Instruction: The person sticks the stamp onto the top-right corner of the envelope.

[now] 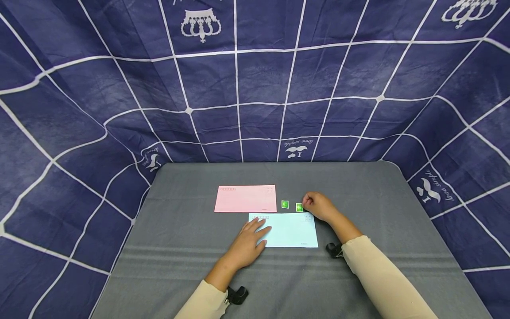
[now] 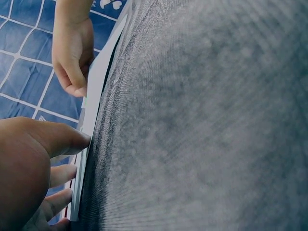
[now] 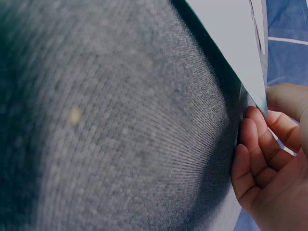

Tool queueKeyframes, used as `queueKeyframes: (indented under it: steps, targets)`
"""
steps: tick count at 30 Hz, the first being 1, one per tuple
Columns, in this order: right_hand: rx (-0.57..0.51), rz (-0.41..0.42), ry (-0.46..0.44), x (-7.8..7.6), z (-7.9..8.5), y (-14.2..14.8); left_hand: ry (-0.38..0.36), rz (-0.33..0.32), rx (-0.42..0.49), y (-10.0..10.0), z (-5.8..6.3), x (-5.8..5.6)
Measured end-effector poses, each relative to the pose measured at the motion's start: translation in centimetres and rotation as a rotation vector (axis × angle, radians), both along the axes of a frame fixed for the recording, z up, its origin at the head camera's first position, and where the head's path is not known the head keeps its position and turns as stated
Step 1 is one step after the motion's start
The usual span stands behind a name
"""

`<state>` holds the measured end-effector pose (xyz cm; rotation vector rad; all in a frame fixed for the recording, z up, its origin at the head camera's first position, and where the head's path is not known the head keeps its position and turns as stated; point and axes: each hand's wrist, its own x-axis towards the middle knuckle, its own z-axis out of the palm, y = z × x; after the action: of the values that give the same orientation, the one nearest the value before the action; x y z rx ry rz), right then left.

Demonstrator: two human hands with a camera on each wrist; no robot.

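Note:
A light blue envelope (image 1: 292,232) lies on the grey cloth. My left hand (image 1: 249,241) rests on its left part, fingers spread and the thumb near the lower edge. Beyond the envelope's top right corner, my right hand (image 1: 317,206) has its fingers curled, with thumb and index fingertips pinching the right edge of a small green stamp (image 1: 299,207). A second green stamp (image 1: 284,204) lies just left of it. In the right wrist view, the blue envelope's corner (image 3: 252,91) overlaps the right hand's fingers and hides the stamp.
A pink envelope (image 1: 245,199) lies behind the blue one, to the left of the stamps. The grey cloth-covered table (image 1: 179,257) is bordered at the back and sides by a dark blue curtain (image 1: 259,79) with white lines. Each wrist wears a black camera band (image 1: 237,295).

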<state>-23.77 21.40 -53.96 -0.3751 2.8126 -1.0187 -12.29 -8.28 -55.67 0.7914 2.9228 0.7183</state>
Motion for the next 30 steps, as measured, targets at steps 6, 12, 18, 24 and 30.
queueKeyframes:
  steps: [6,12,18,24,30]
  targets:
    - [-0.047,-0.026,-0.019,0.3,0.3,0.1,-0.006,-0.001,-0.006,0.0,0.2,0.0]
    - [-0.061,-0.047,-0.001,0.7,0.4,0.1,-0.015,-0.003,0.000,0.0,0.5,0.1]
    - [-0.075,-0.060,-0.001,0.9,0.8,0.2,-0.006,-0.001,-0.012,0.1,0.1,0.1]
    - [-0.089,-0.056,0.001,1.4,1.4,0.4,0.009,0.000,0.001,0.2,-0.2,0.2]
    - [-0.116,-0.056,-0.005,2.1,2.0,0.6,0.024,-0.001,0.014,0.2,-0.1,0.2]
